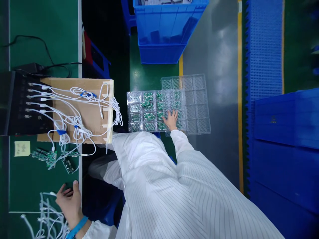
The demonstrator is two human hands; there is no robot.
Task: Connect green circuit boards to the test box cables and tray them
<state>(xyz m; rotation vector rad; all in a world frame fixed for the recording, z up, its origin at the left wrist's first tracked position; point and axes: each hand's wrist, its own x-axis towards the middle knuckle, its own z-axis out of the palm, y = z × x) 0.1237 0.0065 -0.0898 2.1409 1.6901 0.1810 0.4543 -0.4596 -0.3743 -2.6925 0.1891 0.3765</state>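
My right hand (171,120) lies with spread fingers on a clear plastic compartment tray (199,106); its visible compartments look bare. That tray partly overlaps another clear tray (136,108), whose compartments hold small green circuit boards (149,117). At the lower left, my left hand (69,201) rests by the green table's edge, fingers loosely curled and thumb apart. A blue band (77,227) circles that wrist. Close to its fingertips is the end of a white cable (53,194), part of a loose bunch; I see no clear grip on it.
White cables (72,99) run from a black box (23,103) across cardboard (93,122). Green circuit boards (47,156) and a yellow note (22,148) lie on the table (47,20). Blue crates (164,30) stand ahead; more blue bins (281,152) stand right.
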